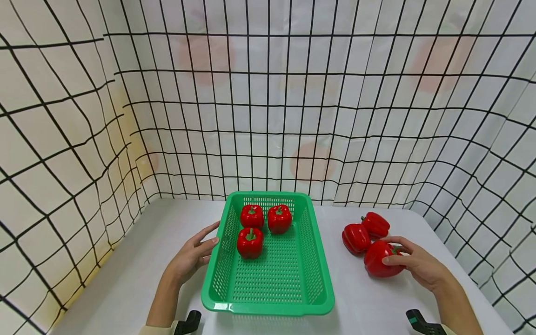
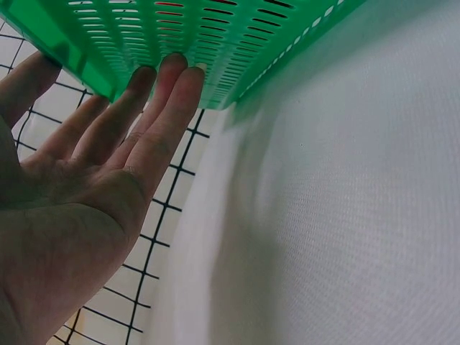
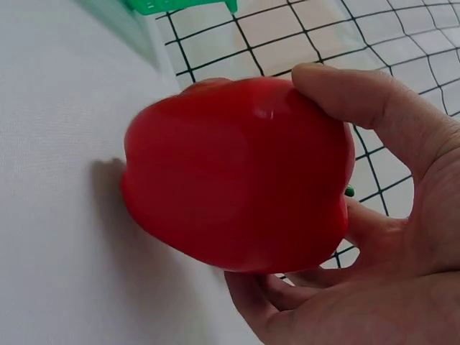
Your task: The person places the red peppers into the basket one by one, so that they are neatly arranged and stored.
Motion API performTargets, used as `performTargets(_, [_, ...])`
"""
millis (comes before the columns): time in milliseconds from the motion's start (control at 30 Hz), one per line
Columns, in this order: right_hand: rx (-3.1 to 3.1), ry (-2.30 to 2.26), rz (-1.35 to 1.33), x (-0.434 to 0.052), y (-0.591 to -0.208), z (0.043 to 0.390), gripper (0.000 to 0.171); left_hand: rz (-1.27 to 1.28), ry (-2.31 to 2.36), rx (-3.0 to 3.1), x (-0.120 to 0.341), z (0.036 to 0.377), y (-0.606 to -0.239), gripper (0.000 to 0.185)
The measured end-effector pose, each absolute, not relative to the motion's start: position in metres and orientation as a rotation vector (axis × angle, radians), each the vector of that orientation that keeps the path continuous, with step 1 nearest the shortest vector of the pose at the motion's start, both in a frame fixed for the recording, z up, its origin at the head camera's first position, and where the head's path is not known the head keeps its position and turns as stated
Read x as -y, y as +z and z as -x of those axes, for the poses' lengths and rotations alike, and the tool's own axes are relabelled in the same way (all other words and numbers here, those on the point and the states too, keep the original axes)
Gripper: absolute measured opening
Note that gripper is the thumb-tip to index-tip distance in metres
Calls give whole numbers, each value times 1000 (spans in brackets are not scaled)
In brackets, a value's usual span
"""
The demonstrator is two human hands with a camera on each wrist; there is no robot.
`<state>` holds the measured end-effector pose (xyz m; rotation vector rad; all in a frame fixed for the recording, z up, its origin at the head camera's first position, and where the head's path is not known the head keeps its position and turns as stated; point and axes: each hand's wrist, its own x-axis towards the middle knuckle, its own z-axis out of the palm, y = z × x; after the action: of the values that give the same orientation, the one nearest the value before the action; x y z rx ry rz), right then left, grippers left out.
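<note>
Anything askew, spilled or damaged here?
Nothing spilled or visibly damaged: three red peppers stand stem-up in the green basket, and the right hand grips another pepper. Only the black grid looks odd: its lines bow unevenly.

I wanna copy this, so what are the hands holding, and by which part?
The right hand holds a red pepper by its sides, near the stem end. The left hand holds nothing; it just touches the green basket.

Your left hand and right hand are bare; cream cuffs show beside black wrist devices, the right one bearing a green mark.
</note>
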<state>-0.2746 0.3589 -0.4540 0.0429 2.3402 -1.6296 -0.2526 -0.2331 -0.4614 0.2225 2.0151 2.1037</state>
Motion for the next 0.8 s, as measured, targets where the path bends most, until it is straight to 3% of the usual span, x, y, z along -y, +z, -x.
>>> performTargets(333, [-2415, -1526, -31, -344, -447, 272, 86, -223, 2100, -2021, 233, 253, -462, 63])
performTargets(800, [-2376, -1496, 50, -330, -438, 266, 84, -212, 2102, -2017, 232, 253, -461, 62])
